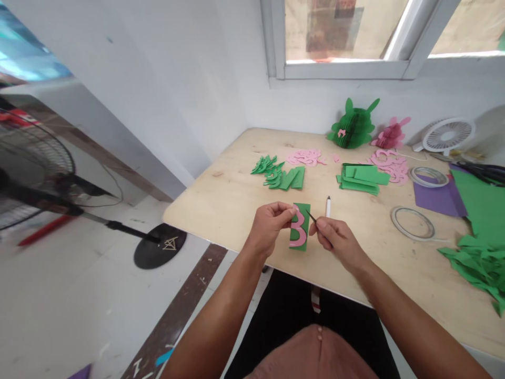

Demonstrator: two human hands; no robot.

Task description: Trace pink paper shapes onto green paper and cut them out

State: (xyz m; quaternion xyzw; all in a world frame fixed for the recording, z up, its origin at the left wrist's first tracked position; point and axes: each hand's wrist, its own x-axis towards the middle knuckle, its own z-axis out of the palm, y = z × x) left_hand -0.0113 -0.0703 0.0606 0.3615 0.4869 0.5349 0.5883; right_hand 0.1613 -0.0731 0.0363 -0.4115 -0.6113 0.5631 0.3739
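Observation:
Near the table's front edge, my left hand [272, 223] pinches a green paper strip [306, 223] together with a pink curvy paper cutout [302, 238] lying flat against it. The cutout is shaped like a 3, and my fingers cover part of its upper left. My right hand [335, 236] is closed around a thin dark pencil-like stick [311, 216], its tip over the upper right of the green strip. Whether the tip touches the paper I cannot tell. Just beyond my right hand lies a white pen [329, 206] with a dark tip.
Green cut shapes [268, 167], pink cutouts [305, 157] and green strips [365, 178] lie farther back. Tape rolls [413, 223], purple paper [437, 197] and green scraps [479, 266] are at right. Paper figures [355, 129] and a white fan [448, 134] stand by the wall.

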